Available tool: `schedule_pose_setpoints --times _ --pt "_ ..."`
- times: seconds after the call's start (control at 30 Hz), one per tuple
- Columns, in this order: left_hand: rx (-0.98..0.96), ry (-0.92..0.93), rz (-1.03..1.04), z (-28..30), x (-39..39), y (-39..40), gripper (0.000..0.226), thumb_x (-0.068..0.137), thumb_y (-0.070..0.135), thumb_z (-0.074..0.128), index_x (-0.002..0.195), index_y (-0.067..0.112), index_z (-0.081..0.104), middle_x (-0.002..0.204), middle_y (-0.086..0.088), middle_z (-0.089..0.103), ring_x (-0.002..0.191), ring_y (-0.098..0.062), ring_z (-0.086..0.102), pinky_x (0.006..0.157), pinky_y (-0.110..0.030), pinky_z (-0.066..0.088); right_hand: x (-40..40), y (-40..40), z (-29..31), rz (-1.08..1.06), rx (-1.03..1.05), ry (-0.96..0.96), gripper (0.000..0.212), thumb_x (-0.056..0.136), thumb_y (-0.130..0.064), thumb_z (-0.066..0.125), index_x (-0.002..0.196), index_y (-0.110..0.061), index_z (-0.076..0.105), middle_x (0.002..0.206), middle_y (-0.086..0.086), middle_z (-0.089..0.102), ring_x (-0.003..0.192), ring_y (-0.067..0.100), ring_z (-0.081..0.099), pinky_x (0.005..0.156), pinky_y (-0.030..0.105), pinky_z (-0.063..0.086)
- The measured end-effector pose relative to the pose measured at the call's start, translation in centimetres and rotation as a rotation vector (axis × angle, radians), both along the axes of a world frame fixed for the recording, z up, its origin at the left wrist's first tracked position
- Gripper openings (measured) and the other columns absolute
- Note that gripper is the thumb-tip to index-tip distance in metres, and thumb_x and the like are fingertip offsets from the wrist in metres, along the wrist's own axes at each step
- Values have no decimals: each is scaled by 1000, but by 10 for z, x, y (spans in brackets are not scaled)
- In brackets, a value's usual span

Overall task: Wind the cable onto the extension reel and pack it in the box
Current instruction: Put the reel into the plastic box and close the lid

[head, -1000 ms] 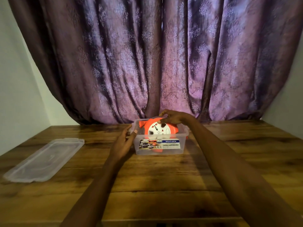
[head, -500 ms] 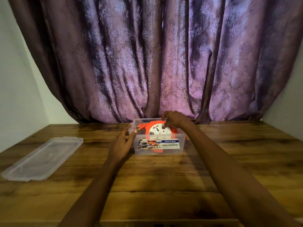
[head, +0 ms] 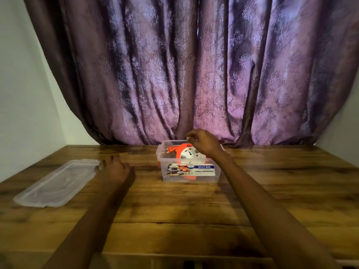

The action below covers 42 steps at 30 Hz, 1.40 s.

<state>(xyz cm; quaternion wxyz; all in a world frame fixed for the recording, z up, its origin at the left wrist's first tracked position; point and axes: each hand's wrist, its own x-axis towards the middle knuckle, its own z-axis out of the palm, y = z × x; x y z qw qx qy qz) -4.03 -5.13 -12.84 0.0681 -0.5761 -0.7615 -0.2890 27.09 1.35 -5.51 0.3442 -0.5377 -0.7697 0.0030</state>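
**Colours and patterns on the table**

The curtain (head: 194,70) filling the upper frame is purple, shading to brown in its folds, with a repeating woven damask motif in paler lilac. At the upper left and far right edges, the walls (head: 21,90) are plain pale white. The table (head: 174,206) across the lower frame is warm brown wood with dark grain streaks and plank lines. In the centre, the box (head: 215,176) is clear plastic, with a white and dark blue label (head: 191,169). Inside it the reel (head: 184,154) is bright orange with a white face. At left, the lid (head: 56,183) is frosted and colourless.
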Motion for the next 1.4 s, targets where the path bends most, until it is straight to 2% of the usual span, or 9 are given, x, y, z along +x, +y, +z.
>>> schedule_pose_setpoints --times 0.13,0.3,0.5,0.67,0.8,1.03,1.1,1.23,1.4 --pt "-278 84 243 -19 -72 -11 66 99 48 32 150 8 33 161 -20 28 148 -47 20 120 -66 2 -23 2 3 68 -14 38 20 94 -34 61 109 -30 73 106 -3 75 93 17 68 76 29 48" --pt "-166 74 188 -25 -103 -25 39 100 40 45 126 11 52 124 -17 61 111 -37 58 97 -54 47 -42 5 -3 88 -77 38 21 94 -38 59 105 -29 74 100 -2 76 93 21 70 78 34 53" --pt "177 12 -14 -21 -86 -21 25 98 46 50 100 21 45 90 -2 60 72 -22 57 67 -40 47 -45 4 -5 89 -98 92 21 95 -35 58 106 -29 74 100 -4 77 96 19 70 83 36 54" --pt "333 56 -299 18 -49 -2 23 99 30 55 117 16 53 105 -13 70 85 -40 69 69 -43 49 -33 0 -3 143 63 104 45 95 -32 59 139 -33 52 133 0 63 106 21 66 87 42 55" --pt "424 279 -656 49 1 2 31 98 31 55 119 10 62 122 -4 71 102 -25 72 79 -34 55 -24 -2 -7 174 235 -29 78 92 -30 66 154 -41 20 162 -7 25 118 23 59 91 45 50" --pt "474 363 -823 66 50 6 43 97 48 49 114 11 65 114 -5 72 100 -23 70 81 -38 57 19 -18 -2 30 476 -68 42 83 -18 76 122 -28 68 143 2 56 128 24 55 97 49 48" --pt "498 242 -754 66 51 12 54 91 61 46 108 14 65 108 -2 71 97 -20 67 80 -34 52 35 -20 -3 68 467 23 42 78 -8 76 118 -23 71 142 4 57 125 24 58 98 42 50" --pt "481 -365 -768 66 49 21 52 86 64 48 118 24 58 113 -11 67 96 -27 67 78 -38 56 68 -24 1 72 372 240 50 77 7 70 116 -24 68 141 -8 56 125 11 55 99 38 52" --pt "652 -688 -850 68 65 23 30 99 53 43 122 43 59 112 27 66 101 12 61 84 -7 49 77 -36 9 39 354 453 21 90 -47 65 108 -44 54 105 -26 66 83 -4 66 62 23 56"
